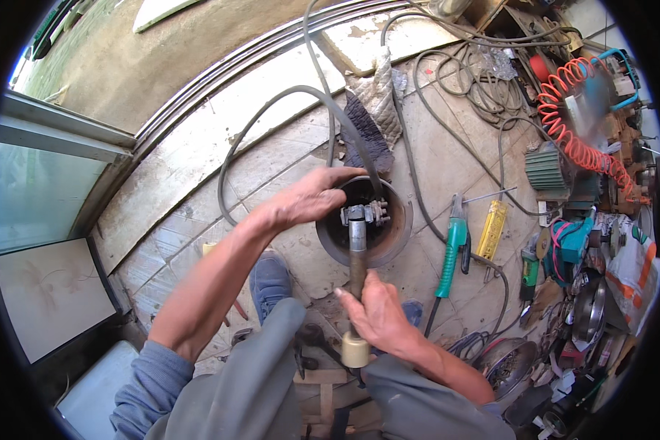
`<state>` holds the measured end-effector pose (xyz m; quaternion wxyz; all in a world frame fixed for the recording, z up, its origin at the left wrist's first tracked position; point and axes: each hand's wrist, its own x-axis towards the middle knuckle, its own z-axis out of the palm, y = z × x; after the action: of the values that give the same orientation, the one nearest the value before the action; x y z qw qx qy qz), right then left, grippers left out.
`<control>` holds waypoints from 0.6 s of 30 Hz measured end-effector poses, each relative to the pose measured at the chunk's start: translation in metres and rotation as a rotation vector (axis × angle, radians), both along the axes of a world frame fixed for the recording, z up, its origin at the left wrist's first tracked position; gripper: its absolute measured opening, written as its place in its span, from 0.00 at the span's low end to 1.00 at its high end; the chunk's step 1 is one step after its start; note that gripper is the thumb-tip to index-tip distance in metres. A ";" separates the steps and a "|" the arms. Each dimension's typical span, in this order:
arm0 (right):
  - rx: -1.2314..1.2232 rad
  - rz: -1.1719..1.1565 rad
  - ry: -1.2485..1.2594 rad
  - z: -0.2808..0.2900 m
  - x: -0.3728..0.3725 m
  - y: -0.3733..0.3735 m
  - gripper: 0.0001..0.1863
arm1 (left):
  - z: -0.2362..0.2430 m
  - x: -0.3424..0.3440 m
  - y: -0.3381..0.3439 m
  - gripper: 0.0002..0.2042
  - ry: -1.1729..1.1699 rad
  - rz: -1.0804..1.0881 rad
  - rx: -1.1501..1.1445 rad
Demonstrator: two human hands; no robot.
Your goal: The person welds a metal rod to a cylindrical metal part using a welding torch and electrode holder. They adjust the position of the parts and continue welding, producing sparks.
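Observation:
Between my feet stands a round dark metal cylinder (400, 246), its open top facing up. My left hand (312, 198) grips its rim on the left, thumb at the edge. My right hand (381, 312) is closed around a metal rod (357, 268) that leans over the near side of the cylinder. At the rod's upper end, over the opening, is a bolted metal clamp (374, 213). A cream-coloured round end (356, 350) sits at its lower end, near my lap. A thick grey cable (359, 143) arches down to the clamp; the inside of the cylinder is mostly dark.
Right of the cylinder lie a green welding electrode holder (453, 253) and a yellow-handled tool (493, 227). Cables (484, 92) coil across the tiled floor. A ragged cloth (380, 103) lies behind. An orange coiled hose (565, 121), a ribbed motor (546, 172) and clutter fill the right side.

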<state>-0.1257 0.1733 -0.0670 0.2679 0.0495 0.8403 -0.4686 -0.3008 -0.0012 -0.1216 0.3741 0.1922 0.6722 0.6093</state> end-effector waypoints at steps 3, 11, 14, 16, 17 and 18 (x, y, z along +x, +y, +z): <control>-0.161 -0.042 -0.075 -0.001 -0.006 -0.006 0.17 | 0.001 -0.003 0.005 0.27 0.064 0.087 -0.106; -0.341 -0.154 -0.252 -0.012 -0.003 0.004 0.16 | 0.026 0.137 -0.046 0.21 -0.465 0.155 -0.262; -0.411 -0.160 -0.267 -0.012 0.000 0.001 0.16 | 0.029 0.166 -0.036 0.28 -0.550 -0.363 -0.071; -0.418 -0.151 -0.238 -0.019 0.004 0.001 0.17 | 0.029 0.160 -0.026 0.28 -0.720 -0.499 -0.043; -0.394 -0.141 -0.232 -0.016 0.002 0.002 0.17 | 0.030 0.162 -0.022 0.28 -0.775 -0.454 -0.002; -0.370 -0.131 -0.226 -0.012 -0.001 0.003 0.18 | 0.031 0.164 -0.020 0.29 -0.830 -0.408 0.040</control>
<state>-0.1263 0.1761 -0.0795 0.3338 0.1059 0.6997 -0.6227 -0.1371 -0.0209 -0.0908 0.7200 0.0674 0.4022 0.5615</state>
